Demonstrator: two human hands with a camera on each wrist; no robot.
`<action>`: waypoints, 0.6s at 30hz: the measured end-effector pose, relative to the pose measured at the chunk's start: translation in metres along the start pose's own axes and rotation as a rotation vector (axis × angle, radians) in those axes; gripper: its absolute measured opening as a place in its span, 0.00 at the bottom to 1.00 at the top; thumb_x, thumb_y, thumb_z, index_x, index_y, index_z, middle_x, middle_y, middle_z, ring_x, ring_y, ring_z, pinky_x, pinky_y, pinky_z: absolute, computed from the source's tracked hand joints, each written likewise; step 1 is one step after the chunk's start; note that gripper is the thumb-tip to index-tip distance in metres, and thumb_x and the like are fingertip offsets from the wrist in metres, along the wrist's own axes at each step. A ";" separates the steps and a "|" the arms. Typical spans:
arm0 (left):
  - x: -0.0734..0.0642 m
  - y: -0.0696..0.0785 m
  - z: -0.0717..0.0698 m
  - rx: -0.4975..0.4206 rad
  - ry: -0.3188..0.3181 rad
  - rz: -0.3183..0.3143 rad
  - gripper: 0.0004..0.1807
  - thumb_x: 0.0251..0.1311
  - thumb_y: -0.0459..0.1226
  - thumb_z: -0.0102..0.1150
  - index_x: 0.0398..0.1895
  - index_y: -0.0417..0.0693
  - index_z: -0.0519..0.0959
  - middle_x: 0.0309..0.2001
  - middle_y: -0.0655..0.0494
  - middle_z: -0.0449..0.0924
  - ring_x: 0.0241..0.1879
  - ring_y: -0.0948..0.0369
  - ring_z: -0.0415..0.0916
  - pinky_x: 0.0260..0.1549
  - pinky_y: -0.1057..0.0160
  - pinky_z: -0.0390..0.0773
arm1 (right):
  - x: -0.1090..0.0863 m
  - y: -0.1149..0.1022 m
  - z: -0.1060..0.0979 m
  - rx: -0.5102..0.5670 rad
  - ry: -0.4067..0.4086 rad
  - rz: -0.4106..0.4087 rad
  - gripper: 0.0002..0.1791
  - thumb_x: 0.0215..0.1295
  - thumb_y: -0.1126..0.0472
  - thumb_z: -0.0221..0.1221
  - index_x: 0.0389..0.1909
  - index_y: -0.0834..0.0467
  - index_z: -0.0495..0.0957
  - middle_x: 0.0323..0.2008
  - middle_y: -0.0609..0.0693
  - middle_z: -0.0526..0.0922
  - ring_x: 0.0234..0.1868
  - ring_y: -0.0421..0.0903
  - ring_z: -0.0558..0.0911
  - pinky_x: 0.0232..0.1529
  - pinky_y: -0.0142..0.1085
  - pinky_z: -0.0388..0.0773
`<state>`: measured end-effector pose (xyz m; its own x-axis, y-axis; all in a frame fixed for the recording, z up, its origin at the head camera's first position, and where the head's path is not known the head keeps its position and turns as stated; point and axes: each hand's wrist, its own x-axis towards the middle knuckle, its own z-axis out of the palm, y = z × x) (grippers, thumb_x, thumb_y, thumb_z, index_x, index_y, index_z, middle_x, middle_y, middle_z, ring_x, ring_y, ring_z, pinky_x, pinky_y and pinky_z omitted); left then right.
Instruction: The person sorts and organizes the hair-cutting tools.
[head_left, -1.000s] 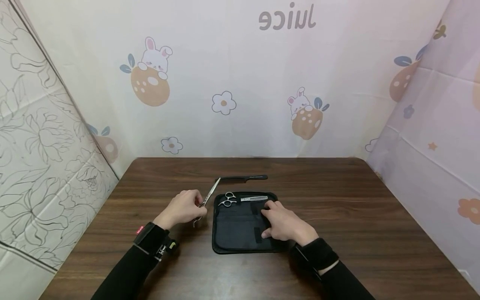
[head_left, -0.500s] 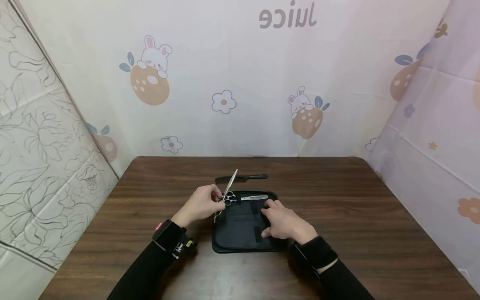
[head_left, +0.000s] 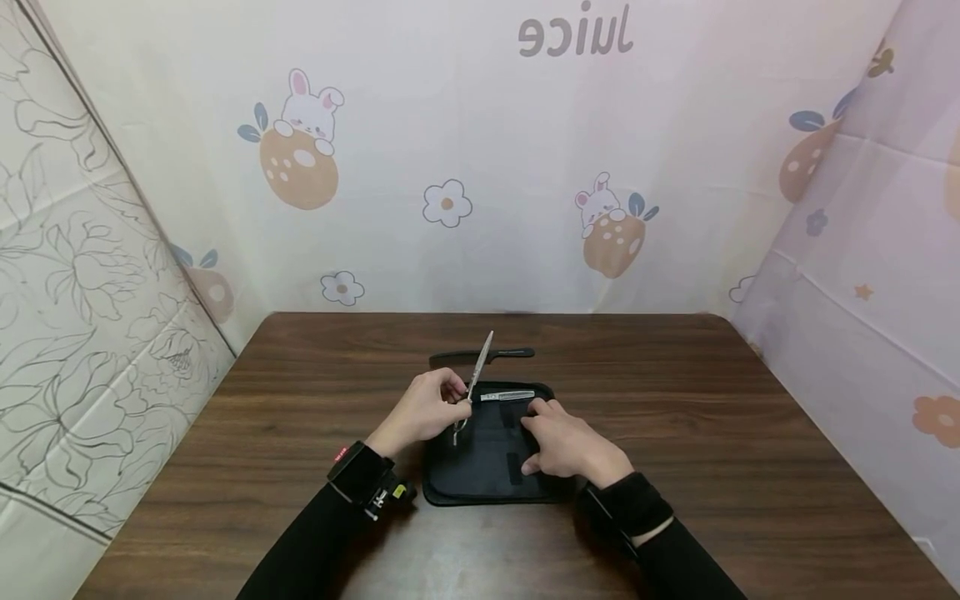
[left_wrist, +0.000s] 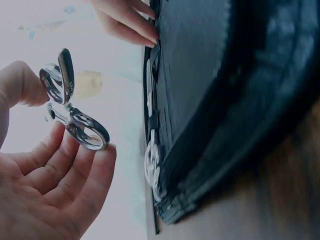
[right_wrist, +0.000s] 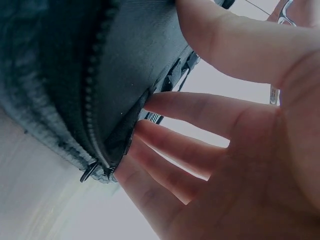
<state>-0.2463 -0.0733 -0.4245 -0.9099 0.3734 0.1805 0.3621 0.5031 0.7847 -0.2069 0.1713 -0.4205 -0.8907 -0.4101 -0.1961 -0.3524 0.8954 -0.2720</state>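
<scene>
My left hand [head_left: 426, 408] pinches a pair of silver hairdressing scissors [head_left: 481, 367] above the black zip case [head_left: 468, 475], the blades pointing up and away. In the left wrist view the finger rings of those scissors [left_wrist: 66, 75] hang over the loosely bent fingers. My right hand [head_left: 576, 443] rests on the right part of the case. Its fingers [right_wrist: 185, 107] are nearly straight and touch the inside near the zip. A second pair of scissors, with toothed blades [head_left: 508, 396], lies along the case's far side; my left hand hides its rings in the head view.
A black comb [head_left: 513, 353] lies on the brown wooden table [head_left: 675, 383], just beyond the case. Patterned curtains [head_left: 480, 125] stand behind the table and at its sides.
My left hand has carried the scissors rightward, from beside the case to above it, past the rings of the second pair. The right hand has stayed in place.
</scene>
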 end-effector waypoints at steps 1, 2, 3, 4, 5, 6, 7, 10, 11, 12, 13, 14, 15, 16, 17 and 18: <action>0.001 0.000 0.001 -0.005 -0.001 0.004 0.09 0.54 0.35 0.63 0.39 0.44 0.80 0.33 0.57 0.78 0.33 0.61 0.74 0.37 0.62 0.75 | 0.000 0.000 0.000 -0.001 -0.002 0.002 0.37 0.56 0.52 0.76 0.62 0.67 0.78 0.65 0.58 0.71 0.65 0.55 0.69 0.59 0.51 0.75; 0.001 0.000 0.003 -0.011 -0.002 0.013 0.09 0.55 0.35 0.63 0.39 0.44 0.80 0.33 0.57 0.78 0.34 0.61 0.74 0.37 0.62 0.75 | 0.001 0.000 0.000 0.001 -0.003 0.005 0.37 0.56 0.52 0.76 0.62 0.67 0.78 0.65 0.58 0.71 0.65 0.55 0.69 0.59 0.52 0.75; 0.002 0.000 0.004 -0.021 -0.002 0.016 0.09 0.55 0.35 0.63 0.39 0.44 0.80 0.33 0.57 0.79 0.34 0.62 0.74 0.37 0.62 0.75 | 0.001 0.000 -0.001 0.003 -0.005 0.008 0.37 0.56 0.52 0.76 0.62 0.67 0.78 0.65 0.58 0.71 0.65 0.55 0.69 0.59 0.52 0.75; 0.002 0.000 0.005 -0.029 -0.001 0.023 0.09 0.56 0.35 0.63 0.40 0.44 0.80 0.34 0.57 0.79 0.34 0.62 0.75 0.37 0.62 0.75 | 0.001 0.001 -0.001 0.003 -0.007 0.010 0.36 0.56 0.52 0.76 0.62 0.67 0.78 0.65 0.59 0.71 0.64 0.55 0.69 0.59 0.52 0.75; 0.003 0.001 0.007 -0.040 -0.001 0.027 0.08 0.57 0.35 0.62 0.40 0.44 0.81 0.34 0.57 0.79 0.34 0.62 0.75 0.37 0.62 0.75 | 0.002 0.001 -0.001 0.004 -0.009 0.013 0.36 0.55 0.52 0.76 0.62 0.67 0.78 0.65 0.59 0.71 0.64 0.55 0.70 0.58 0.52 0.75; 0.004 0.001 0.008 -0.053 0.002 0.034 0.08 0.57 0.35 0.62 0.40 0.44 0.81 0.34 0.57 0.79 0.34 0.62 0.75 0.37 0.62 0.75 | 0.002 0.001 -0.002 0.006 -0.010 0.014 0.36 0.55 0.52 0.76 0.61 0.67 0.79 0.65 0.59 0.71 0.64 0.55 0.70 0.58 0.52 0.75; 0.005 0.001 0.010 -0.064 0.005 0.043 0.08 0.57 0.35 0.62 0.40 0.44 0.81 0.34 0.57 0.79 0.35 0.62 0.75 0.37 0.62 0.75 | 0.002 0.001 -0.002 0.007 -0.010 0.014 0.36 0.55 0.53 0.77 0.61 0.67 0.79 0.64 0.59 0.71 0.64 0.55 0.70 0.58 0.52 0.75; 0.007 0.003 0.015 -0.106 0.011 0.057 0.08 0.59 0.35 0.62 0.40 0.43 0.81 0.35 0.56 0.80 0.35 0.61 0.76 0.38 0.62 0.75 | 0.003 0.000 -0.003 0.013 -0.009 0.011 0.36 0.54 0.53 0.77 0.61 0.67 0.79 0.64 0.59 0.71 0.64 0.55 0.70 0.58 0.52 0.75; 0.007 0.003 0.017 -0.120 0.010 0.058 0.08 0.59 0.35 0.62 0.40 0.43 0.81 0.35 0.56 0.80 0.35 0.61 0.76 0.38 0.62 0.76 | 0.004 0.000 -0.003 0.016 -0.008 0.010 0.36 0.54 0.52 0.77 0.61 0.66 0.79 0.64 0.58 0.71 0.64 0.55 0.70 0.58 0.51 0.75; 0.008 0.004 0.018 -0.131 0.010 0.059 0.07 0.60 0.35 0.62 0.40 0.43 0.81 0.35 0.56 0.80 0.36 0.61 0.77 0.38 0.62 0.76 | 0.004 0.000 -0.003 0.018 -0.008 0.009 0.36 0.54 0.52 0.77 0.61 0.66 0.79 0.65 0.58 0.71 0.65 0.54 0.69 0.59 0.51 0.75; 0.008 0.005 0.020 -0.144 0.008 0.055 0.07 0.60 0.34 0.62 0.41 0.43 0.81 0.35 0.56 0.80 0.36 0.61 0.77 0.38 0.63 0.76 | 0.004 0.001 -0.003 0.022 -0.008 0.008 0.36 0.55 0.52 0.77 0.61 0.66 0.79 0.64 0.58 0.71 0.65 0.54 0.69 0.59 0.51 0.75; 0.008 0.006 0.021 -0.156 0.008 0.051 0.07 0.61 0.34 0.62 0.40 0.43 0.81 0.35 0.56 0.80 0.36 0.61 0.77 0.38 0.62 0.76 | 0.004 0.001 -0.004 0.026 -0.011 0.007 0.36 0.56 0.52 0.76 0.62 0.66 0.79 0.65 0.58 0.71 0.65 0.54 0.69 0.59 0.51 0.75; 0.008 0.006 0.023 -0.163 0.010 0.051 0.06 0.61 0.34 0.63 0.40 0.43 0.81 0.35 0.56 0.80 0.36 0.61 0.77 0.38 0.63 0.76 | 0.004 0.001 -0.004 0.029 -0.013 0.006 0.36 0.56 0.52 0.75 0.62 0.65 0.78 0.65 0.57 0.71 0.65 0.54 0.69 0.59 0.50 0.75; 0.008 0.007 0.024 -0.168 0.012 0.049 0.06 0.61 0.34 0.63 0.40 0.43 0.81 0.36 0.56 0.80 0.37 0.61 0.77 0.39 0.63 0.76 | 0.005 0.002 -0.004 0.034 -0.014 0.003 0.35 0.57 0.52 0.75 0.63 0.65 0.78 0.65 0.57 0.71 0.66 0.54 0.69 0.59 0.50 0.75; 0.008 0.007 0.025 -0.172 0.015 0.046 0.06 0.61 0.34 0.63 0.40 0.44 0.81 0.36 0.57 0.80 0.37 0.61 0.77 0.39 0.63 0.76 | 0.005 0.002 -0.005 0.042 -0.015 0.003 0.35 0.58 0.52 0.74 0.63 0.64 0.78 0.65 0.57 0.71 0.66 0.54 0.70 0.59 0.50 0.75; 0.007 0.007 0.026 -0.175 0.018 0.046 0.06 0.62 0.34 0.63 0.40 0.44 0.81 0.36 0.57 0.80 0.37 0.61 0.77 0.39 0.63 0.76 | 0.005 0.003 -0.006 0.049 -0.015 -0.001 0.34 0.59 0.52 0.74 0.63 0.64 0.78 0.65 0.57 0.71 0.65 0.54 0.70 0.58 0.51 0.75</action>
<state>-0.2452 -0.0463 -0.4332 -0.8973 0.3779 0.2281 0.3643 0.3421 0.8662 -0.2138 0.1728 -0.4167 -0.8860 -0.4134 -0.2098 -0.3382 0.8859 -0.3175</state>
